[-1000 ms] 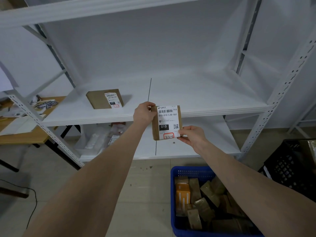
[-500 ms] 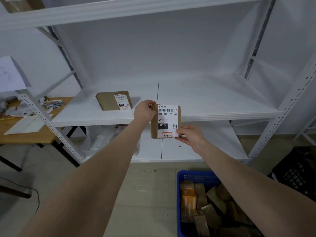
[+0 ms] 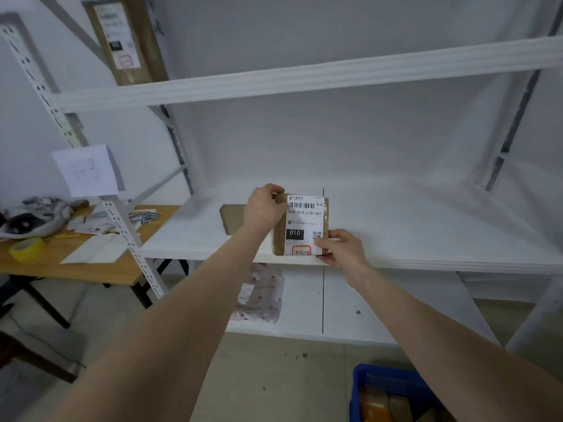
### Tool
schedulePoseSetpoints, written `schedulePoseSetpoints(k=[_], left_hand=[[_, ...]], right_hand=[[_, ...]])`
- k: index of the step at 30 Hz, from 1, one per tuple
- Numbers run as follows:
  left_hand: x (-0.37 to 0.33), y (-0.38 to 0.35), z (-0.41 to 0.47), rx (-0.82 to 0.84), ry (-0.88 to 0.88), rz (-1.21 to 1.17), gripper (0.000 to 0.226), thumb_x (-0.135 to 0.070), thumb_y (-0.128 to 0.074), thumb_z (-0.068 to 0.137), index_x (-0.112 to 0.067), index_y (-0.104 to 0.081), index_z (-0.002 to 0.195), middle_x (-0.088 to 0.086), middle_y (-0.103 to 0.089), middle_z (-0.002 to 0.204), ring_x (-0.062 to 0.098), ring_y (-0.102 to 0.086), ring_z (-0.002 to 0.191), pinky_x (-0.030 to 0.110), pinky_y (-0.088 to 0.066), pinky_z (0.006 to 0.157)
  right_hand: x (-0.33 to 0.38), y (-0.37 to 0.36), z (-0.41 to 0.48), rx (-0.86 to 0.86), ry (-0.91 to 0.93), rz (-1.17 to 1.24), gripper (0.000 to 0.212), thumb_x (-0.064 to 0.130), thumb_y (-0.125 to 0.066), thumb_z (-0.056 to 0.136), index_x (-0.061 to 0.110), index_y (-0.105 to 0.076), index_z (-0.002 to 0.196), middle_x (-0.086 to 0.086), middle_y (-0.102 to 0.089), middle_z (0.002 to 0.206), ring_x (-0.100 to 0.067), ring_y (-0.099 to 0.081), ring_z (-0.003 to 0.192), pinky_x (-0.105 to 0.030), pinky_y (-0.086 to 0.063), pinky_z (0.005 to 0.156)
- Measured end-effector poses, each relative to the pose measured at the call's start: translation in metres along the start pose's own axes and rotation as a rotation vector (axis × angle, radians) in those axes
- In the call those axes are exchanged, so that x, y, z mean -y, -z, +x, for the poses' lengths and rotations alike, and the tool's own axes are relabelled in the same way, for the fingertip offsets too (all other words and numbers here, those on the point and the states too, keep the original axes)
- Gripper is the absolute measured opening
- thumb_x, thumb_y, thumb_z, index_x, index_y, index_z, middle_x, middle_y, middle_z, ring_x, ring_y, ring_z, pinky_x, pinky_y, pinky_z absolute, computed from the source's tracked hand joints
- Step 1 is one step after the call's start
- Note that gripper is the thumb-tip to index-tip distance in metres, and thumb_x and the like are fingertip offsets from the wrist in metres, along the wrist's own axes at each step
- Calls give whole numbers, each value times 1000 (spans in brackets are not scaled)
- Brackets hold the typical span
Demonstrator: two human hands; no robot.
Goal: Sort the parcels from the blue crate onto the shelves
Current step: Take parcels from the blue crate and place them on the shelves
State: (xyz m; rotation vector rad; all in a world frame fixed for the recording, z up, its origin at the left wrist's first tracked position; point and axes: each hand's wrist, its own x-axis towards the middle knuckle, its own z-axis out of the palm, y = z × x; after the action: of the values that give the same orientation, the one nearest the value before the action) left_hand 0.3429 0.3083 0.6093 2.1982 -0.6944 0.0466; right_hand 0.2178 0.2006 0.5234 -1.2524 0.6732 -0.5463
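Observation:
A small brown parcel (image 3: 301, 225) with a white label marked 010 and a red-boxed handwritten code is held upright in front of the middle shelf (image 3: 426, 236). My left hand (image 3: 264, 207) grips its top left corner and my right hand (image 3: 342, 248) pinches its bottom right corner. Another brown parcel (image 3: 232, 217) lies flat on that shelf, partly hidden behind my left hand. The blue crate (image 3: 393, 388) with several brown and orange parcels sits on the floor at the bottom right.
A tall brown parcel (image 3: 125, 41) stands on the upper shelf (image 3: 304, 80) at left. A patterned soft bag (image 3: 262, 293) lies on the lower shelf. A paper sign (image 3: 86, 170) hangs on the left upright. A wooden table (image 3: 76, 263) with yellow tape (image 3: 27, 248) stands left.
The view has tilted upward, bringing the upper shelf and its tall parcel into sight. Both hands have carried the labelled parcel up to the middle shelf's front edge, next to the flat parcel.

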Motion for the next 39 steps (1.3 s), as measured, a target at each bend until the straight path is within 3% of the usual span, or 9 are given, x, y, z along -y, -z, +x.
schedulePoseSetpoints(k=[3, 6, 8, 14, 18, 23, 29, 35, 39], left_hand=[[-9, 27, 27, -74, -32, -2, 32, -22, -64, 82, -23, -62, 115, 2, -61, 119, 20, -60, 105, 28, -47, 85], [-22, 54, 56, -113, -51, -43, 31, -26, -69, 81, -25, -60, 111, 2, -60, 117, 23, -62, 101, 41, -53, 88], [-33, 73, 78, -158, -86, -29, 29, -30, -69, 81, -27, -60, 108, 1, -61, 115, 22, -63, 99, 42, -54, 87], [-69, 136, 137, -342, -197, 91, 25, -46, -66, 79, -32, -59, 98, -6, -63, 106, 16, -62, 93, 33, -51, 77], [-87, 175, 160, -392, -195, 141, 17, -44, -65, 80, -32, -63, 92, -5, -66, 105, 17, -64, 91, 35, -53, 81], [-70, 194, 185, -283, -132, 14, 31, -34, -73, 78, -26, -61, 105, -5, -66, 110, 17, -63, 97, 37, -53, 85], [-55, 205, 216, -197, -64, -247, 66, -28, -80, 72, -12, -52, 130, 7, -59, 126, 23, -58, 112, 39, -48, 98], [-47, 207, 231, -60, -34, -462, 54, -13, -78, 73, -7, -58, 123, 11, -64, 115, 21, -63, 92, 32, -54, 86], [-49, 204, 233, -18, -70, -512, 51, -10, -76, 73, -9, -58, 121, 15, -64, 115, 28, -64, 102, 39, -52, 92]], right_hand=[[27, -27, 19, 18, 69, 0, 20, 4, -76, 77, 9, -61, 90, -8, -69, 82, -14, -68, 67, -20, -56, 57], [57, -51, 40, 46, 153, 4, 20, 5, -77, 77, 11, -59, 85, -11, -70, 86, -20, -69, 74, -22, -57, 59], [80, -67, 53, 72, 204, 5, 20, 7, -76, 77, 12, -58, 85, -10, -71, 86, -20, -70, 75, -23, -57, 59], [159, -111, 84, 130, 368, 5, 20, 11, -77, 77, 12, -58, 83, -2, -69, 72, -13, -68, 56, -23, -56, 54], [203, -144, 86, 117, 455, 21, 20, 19, -73, 80, 15, -54, 75, 1, -65, 65, -14, -59, 42, -19, -43, 41], [223, -178, 83, 126, 356, 102, 22, 21, -75, 80, 15, -53, 76, 0, -69, 70, -11, -52, 38, -20, -42, 40], [248, -195, 78, 94, 331, 85, 22, 26, -75, 80, 16, -57, 73, 6, -68, 58, -6, -51, 37, -17, -43, 40], [245, -206, 66, 31, 261, 81, 20, 28, -72, 84, 14, -57, 84, 0, -69, 74, -5, -51, 38, -16, -45, 41], [234, -214, 58, -57, 229, 82, 17, 28, -66, 88, 14, -62, 96, 2, -68, 79, -4, -49, 39, -15, -42, 39]])
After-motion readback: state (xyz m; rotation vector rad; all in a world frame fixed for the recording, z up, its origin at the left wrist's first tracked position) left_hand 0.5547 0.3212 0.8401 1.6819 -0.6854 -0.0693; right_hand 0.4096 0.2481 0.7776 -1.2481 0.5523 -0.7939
